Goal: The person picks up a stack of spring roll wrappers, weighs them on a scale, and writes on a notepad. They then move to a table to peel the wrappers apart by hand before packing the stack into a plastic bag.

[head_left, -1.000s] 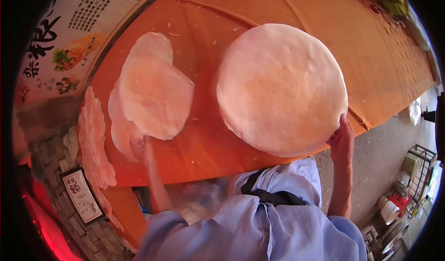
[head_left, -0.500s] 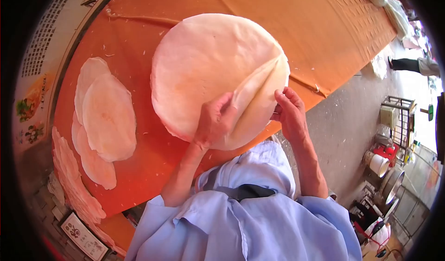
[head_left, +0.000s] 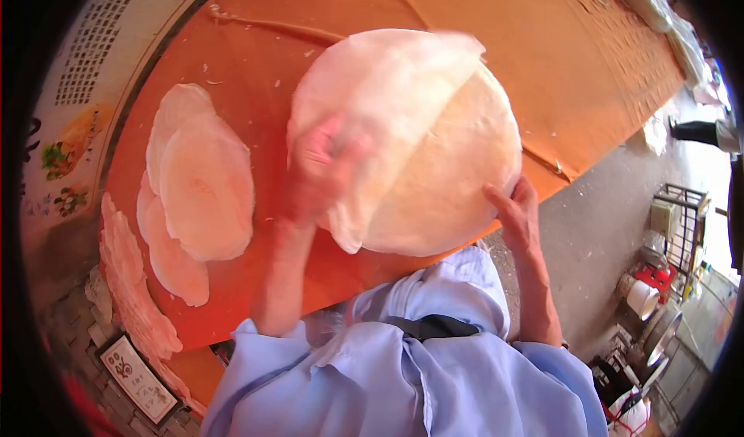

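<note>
A round stack of thin, pale flatbreads (head_left: 449, 181) lies near the edge of the orange-covered table. Its top flatbread (head_left: 387, 88) is partly peeled up and folded over towards the left, baring the layer beneath. My left hand (head_left: 329, 162), smeared by motion, is closed on this lifted sheet at the left side; its fingertips do not show clearly. At the lower right rim, my right hand (head_left: 515, 208) holds the edge of the stack, thumb on top and the other fingers at the side, partly hidden.
Left on the orange tabletop (head_left: 240, 57) lie several loose flatbreads (head_left: 205, 189), with more overlapping sheets (head_left: 132, 274) along the table edge. A framed sign (head_left: 138, 379) stands at lower left. To the right are a metal rack (head_left: 682, 220), a white bucket (head_left: 639, 297) and a person's leg (head_left: 694, 131).
My left hand has moved left, drawing the top flatbread from the right side over the stack. My right hand has dropped from the fold to the stack's rim. The view has shifted slightly.
</note>
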The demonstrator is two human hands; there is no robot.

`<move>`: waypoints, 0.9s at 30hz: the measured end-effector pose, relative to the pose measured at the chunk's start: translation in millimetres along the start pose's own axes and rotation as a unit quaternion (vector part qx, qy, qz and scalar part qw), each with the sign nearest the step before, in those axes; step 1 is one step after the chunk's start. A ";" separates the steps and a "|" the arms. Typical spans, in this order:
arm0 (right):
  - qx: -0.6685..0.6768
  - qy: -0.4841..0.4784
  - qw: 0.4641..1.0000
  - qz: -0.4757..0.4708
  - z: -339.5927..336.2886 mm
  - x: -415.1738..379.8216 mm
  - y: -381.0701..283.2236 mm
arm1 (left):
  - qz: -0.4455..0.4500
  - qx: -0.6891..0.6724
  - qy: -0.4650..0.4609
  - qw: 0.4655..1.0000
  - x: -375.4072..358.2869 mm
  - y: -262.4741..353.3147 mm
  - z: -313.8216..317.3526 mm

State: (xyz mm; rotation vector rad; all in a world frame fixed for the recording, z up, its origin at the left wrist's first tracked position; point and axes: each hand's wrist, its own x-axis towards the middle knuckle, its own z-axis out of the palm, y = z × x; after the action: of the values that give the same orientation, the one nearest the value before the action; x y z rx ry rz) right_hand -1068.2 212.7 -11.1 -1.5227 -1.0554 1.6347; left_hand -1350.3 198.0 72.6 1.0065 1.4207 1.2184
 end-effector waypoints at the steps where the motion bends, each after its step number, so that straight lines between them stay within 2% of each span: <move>1: -0.003 -0.003 1.000 -0.009 0.7 2.4 1.3 | 0.032 0.010 -0.010 0.999 8.7 9.5 -35.0; 2: -0.001 -0.010 1.000 0.000 0.3 2.9 0.8 | 0.064 -0.025 0.058 0.996 10.9 40.3 -47.7; 3: -0.001 -0.016 1.000 0.009 -1.0 1.8 -1.8 | 0.090 0.044 0.091 0.991 16.3 59.4 -89.1; 4: -0.001 -0.021 1.000 0.019 -1.1 1.2 -3.9 | 0.170 0.060 0.102 0.978 24.5 76.1 -128.6; 6: 0.011 -0.019 0.999 0.023 1.4 0.3 -4.6 | 0.177 0.059 0.176 0.966 31.3 103.6 -227.8; 8: 0.004 -0.006 1.000 0.029 1.8 -1.4 -5.0 | 0.179 0.071 0.239 0.952 23.3 119.0 -295.9; 10: 0.020 -0.010 0.999 0.022 1.5 -1.4 -4.1 | 0.126 0.120 0.292 0.941 6.8 90.0 -370.5; 12: 0.051 -0.009 0.998 0.037 4.0 -4.2 -8.4 | 0.029 0.021 0.321 0.947 -6.6 13.1 -455.7; 13: 0.073 -0.003 0.996 0.052 5.9 -6.8 -15.6 | -0.075 0.202 0.383 0.898 -9.2 7.4 -424.8; 15: 0.127 0.004 0.989 0.073 8.4 -12.6 -20.7 | -0.077 0.223 0.274 0.932 -37.0 -7.6 -300.8; 17: 0.186 0.002 0.979 0.080 14.5 -13.2 -24.8 | 0.010 -0.030 0.217 0.976 -32.5 -40.1 -148.8; 18: 0.156 -0.010 0.985 0.068 16.8 -9.1 -23.8 | -0.020 -0.094 0.019 0.995 -29.2 -36.0 -96.9; 19: 0.127 -0.023 0.990 0.056 20.6 -5.2 -24.0 | -0.021 0.009 -0.038 0.999 -34.9 -58.5 -57.4; 20: 0.101 -0.014 0.993 0.055 27.2 -3.0 -29.5 | -0.077 -0.018 -0.108 0.991 -36.1 -58.4 -12.9; 21: 0.102 -0.015 0.993 0.059 32.1 -4.7 -37.6 | -0.028 0.078 -0.119 0.989 -33.9 -47.0 27.3; 22: 0.107 -0.025 0.992 0.054 31.0 -4.5 -38.4 | 0.025 0.134 -0.118 0.984 -31.2 -50.8 53.3; 25: 0.108 -0.040 0.991 0.060 17.8 -1.9 -28.1 | -0.032 0.058 -0.139 0.988 -28.7 -48.4 83.2; 26: 0.109 -0.041 0.991 0.068 13.5 -3.0 -23.8 | -0.021 0.068 -0.119 0.990 -30.7 -59.5 82.7; 27: 0.133 -0.037 0.987 0.080 9.5 -5.0 -21.1 | -0.060 0.050 -0.111 0.991 -30.4 -65.0 78.7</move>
State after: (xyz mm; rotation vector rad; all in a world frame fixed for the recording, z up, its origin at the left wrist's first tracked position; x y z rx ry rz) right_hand -1078.4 216.9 9.9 -1.4073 -0.7310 1.8715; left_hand -1267.0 172.8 11.1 1.0727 1.3556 0.9252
